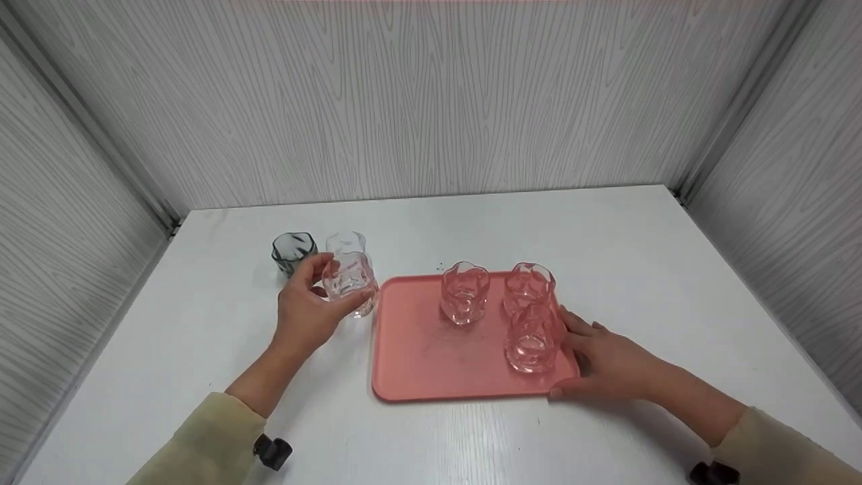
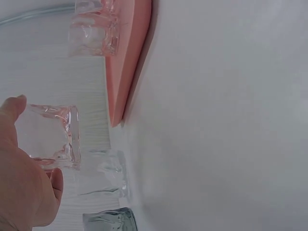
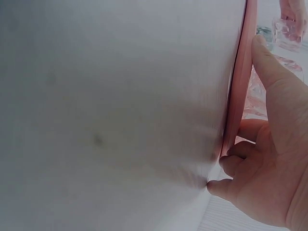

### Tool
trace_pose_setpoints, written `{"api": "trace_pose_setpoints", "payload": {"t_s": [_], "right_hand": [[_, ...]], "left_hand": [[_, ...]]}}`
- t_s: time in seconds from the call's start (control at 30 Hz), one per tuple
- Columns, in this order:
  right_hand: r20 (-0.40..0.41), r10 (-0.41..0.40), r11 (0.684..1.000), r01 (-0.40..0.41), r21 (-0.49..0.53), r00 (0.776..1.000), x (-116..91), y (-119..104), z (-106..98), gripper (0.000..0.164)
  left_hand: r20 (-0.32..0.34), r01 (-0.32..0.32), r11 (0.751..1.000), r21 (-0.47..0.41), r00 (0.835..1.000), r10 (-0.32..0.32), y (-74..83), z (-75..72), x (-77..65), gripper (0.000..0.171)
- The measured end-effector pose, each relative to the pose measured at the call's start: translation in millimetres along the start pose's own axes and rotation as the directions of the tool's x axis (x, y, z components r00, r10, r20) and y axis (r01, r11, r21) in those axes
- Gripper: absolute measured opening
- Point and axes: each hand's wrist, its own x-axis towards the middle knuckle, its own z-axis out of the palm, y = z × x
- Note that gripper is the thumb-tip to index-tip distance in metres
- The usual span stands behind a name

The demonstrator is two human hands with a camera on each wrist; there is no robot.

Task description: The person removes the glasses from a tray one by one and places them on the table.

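My left hand (image 1: 310, 313) grips a clear glass tumbler (image 1: 350, 276) with wavy sides, thumb on the near side. In the left wrist view this tumbler (image 2: 48, 137) is raised off the table, left of the tray. A second clear tumbler (image 1: 345, 240) stands just behind it, partly covered. My right hand (image 1: 613, 364) holds the right front corner of a pink tray (image 1: 431, 367), its thumb at the front edge and fingers along the right side. On the tray stand three clear tumblers: one at the back middle (image 1: 465, 293), one at the back right (image 1: 528, 286), one in front of that (image 1: 532, 343).
A dark grey-green tinted tumbler (image 1: 294, 250) stands on the white table (image 1: 471, 444) behind and left of my left hand. Grey wood-patterned panels (image 1: 431, 101) enclose the table at the back and both sides.
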Motion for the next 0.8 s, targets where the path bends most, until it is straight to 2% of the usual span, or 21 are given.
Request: {"api": "trace_pose_setpoints", "payload": {"t_s": [0.27,0.5,0.8], "right_hand": [[0.001,-0.002,1.0,0.002,-0.011,1.0,0,1,1,0.113],[0.011,0.016,1.0,-0.016,-0.004,1.0,-1,0,-1,0.114],[0.009,0.009,1.0,-0.009,0.005,1.0,-2,0,0,0.113]], "left_hand": [[-0.007,0.046,0.999,-0.003,0.999,-0.046,-14.3,-0.3,4.7,0.086],[-0.018,0.056,0.998,0.01,0.998,-0.055,-26.0,1.2,6.3,0.085],[0.006,0.106,0.994,0.014,0.994,-0.106,-36.4,6.9,6.7,0.089]]}}
